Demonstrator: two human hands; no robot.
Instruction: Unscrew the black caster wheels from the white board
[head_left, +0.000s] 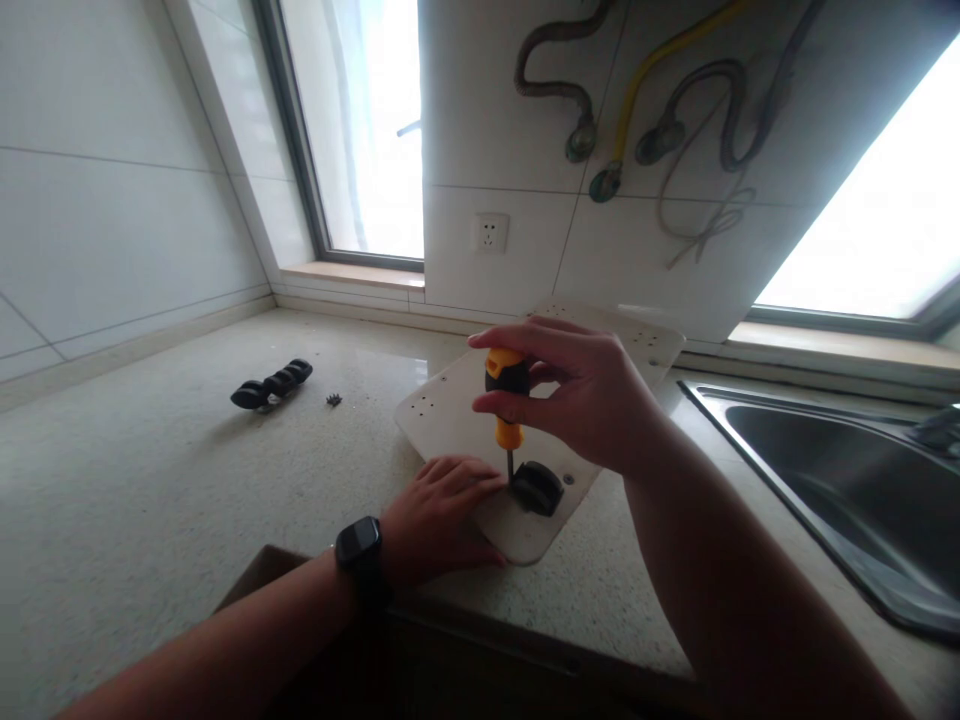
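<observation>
My right hand [577, 385] grips the yellow and black handle of a screwdriver [508, 430], thumb on one side and fingers on the other. The screwdriver stands nearly upright, its tip down beside a black caster wheel [537, 488] on the near corner of a white board [442, 420]. My left hand [442, 510], with a black watch at its wrist, lies on the board's left edge. Its fingers are stretched out, the index fingertip close to the screwdriver tip and the thumb apart near the board's front corner. The screw under the tip cannot be made out.
On the speckled counter [150, 470] at left lie several black caster wheels [271, 384] in a row and a small pile of screws [334, 400]. A steel sink [825, 470] is at right. Hoses [622, 100] hang along the tiled wall above a socket [490, 233].
</observation>
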